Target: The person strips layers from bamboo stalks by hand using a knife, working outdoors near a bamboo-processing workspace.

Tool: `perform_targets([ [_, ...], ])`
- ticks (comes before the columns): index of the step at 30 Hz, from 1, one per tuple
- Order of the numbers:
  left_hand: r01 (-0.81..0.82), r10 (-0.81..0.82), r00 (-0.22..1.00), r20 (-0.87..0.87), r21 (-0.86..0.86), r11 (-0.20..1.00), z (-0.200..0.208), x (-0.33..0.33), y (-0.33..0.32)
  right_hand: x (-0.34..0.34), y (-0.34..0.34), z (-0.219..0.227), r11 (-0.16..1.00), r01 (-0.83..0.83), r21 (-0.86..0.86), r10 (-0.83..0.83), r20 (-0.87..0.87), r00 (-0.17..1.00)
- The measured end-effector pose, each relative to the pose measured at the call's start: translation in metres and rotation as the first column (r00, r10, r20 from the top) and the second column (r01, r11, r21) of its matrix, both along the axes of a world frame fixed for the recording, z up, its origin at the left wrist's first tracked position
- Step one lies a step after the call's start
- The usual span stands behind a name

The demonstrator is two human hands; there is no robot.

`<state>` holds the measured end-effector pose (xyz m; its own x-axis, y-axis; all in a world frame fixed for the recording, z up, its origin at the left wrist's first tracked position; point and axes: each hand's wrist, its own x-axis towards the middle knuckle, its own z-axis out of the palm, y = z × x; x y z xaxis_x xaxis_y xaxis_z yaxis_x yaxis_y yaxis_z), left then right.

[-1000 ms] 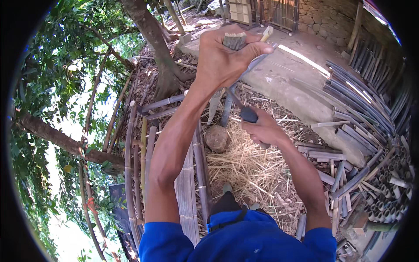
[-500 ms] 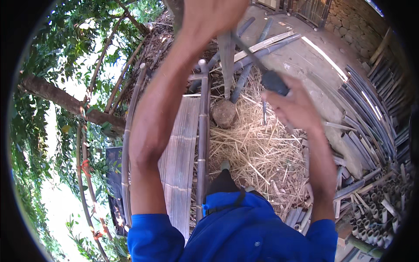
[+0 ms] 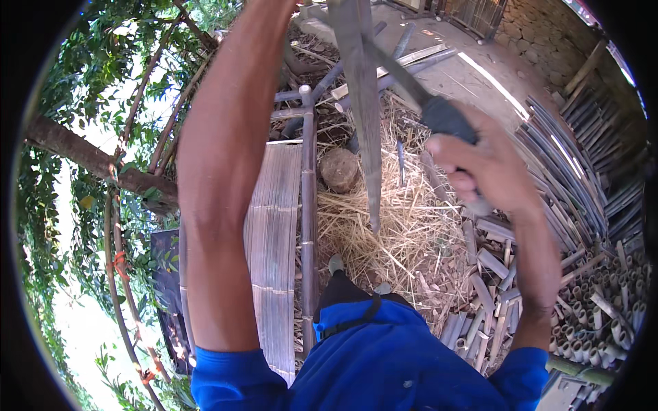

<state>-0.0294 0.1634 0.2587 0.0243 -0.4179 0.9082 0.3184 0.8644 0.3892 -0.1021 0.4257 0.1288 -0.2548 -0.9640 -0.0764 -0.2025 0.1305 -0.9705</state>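
Note:
My right hand [image 3: 497, 164] is closed around the dark handle of a large knife [image 3: 449, 118]. Its blade slants up and to the left, meeting or crossing in front of a long grey-brown bamboo piece [image 3: 367, 123]; whether it has bitten in is unclear. The bamboo hangs upright, its lower end over a bed of pale straw-like shavings [image 3: 411, 233]. Beyond that end sits a round wooden chopping block [image 3: 339, 170]. My left forearm [image 3: 223, 157] reaches up past the top edge, so the left hand is out of sight.
A slatted bamboo bench [image 3: 273, 219] with a pole rail [image 3: 308, 205] runs along my left. Bamboo offcuts [image 3: 490, 267] lie near my right, with stacked poles [image 3: 569, 164] and short cut tubes [image 3: 596, 315] farther right. Split lengths [image 3: 404, 68] rest on the ground ahead.
The bamboo's lower end has come off the block and swung nearer to me, above the shavings. My left hand has risen out of view. The right hand with the knife has shifted slightly right.

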Motion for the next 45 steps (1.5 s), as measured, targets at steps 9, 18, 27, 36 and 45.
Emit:
perform_targets([
  [9, 0.228, -0.407, 0.844, 0.350, 0.453, 0.862, -0.173, 0.017, -0.123, 0.014, -0.102, -0.128, 0.972, 0.187, 0.145, -0.149, -0.237, 0.960],
  [18, 0.317, -0.495, 0.849, 0.185, 0.571, 0.757, -0.201, -0.002, -0.156, 0.010, -0.132, -0.132, 0.980, 0.198, 0.004, -0.139, -0.700, 0.700],
  [27, 0.336, -0.479, 0.873, 0.085, 0.609, 0.719, -0.208, -0.012, -0.168, -0.023, -0.150, -0.145, 0.844, -0.005, 0.537, -0.071, 0.122, 0.990],
  [36, 0.062, -0.288, 0.929, 0.234, 0.667, 0.742, -0.211, -0.010, -0.187, -0.025, -0.156, -0.263, 0.940, 0.104, 0.325, 0.118, -0.596, 0.795],
  [45, 0.030, -0.289, 0.917, 0.277, 0.671, 0.741, -0.212, -0.031, -0.187, -0.039, -0.207, -0.208, 0.992, 0.125, -0.024, -0.120, -0.486, 0.866],
])
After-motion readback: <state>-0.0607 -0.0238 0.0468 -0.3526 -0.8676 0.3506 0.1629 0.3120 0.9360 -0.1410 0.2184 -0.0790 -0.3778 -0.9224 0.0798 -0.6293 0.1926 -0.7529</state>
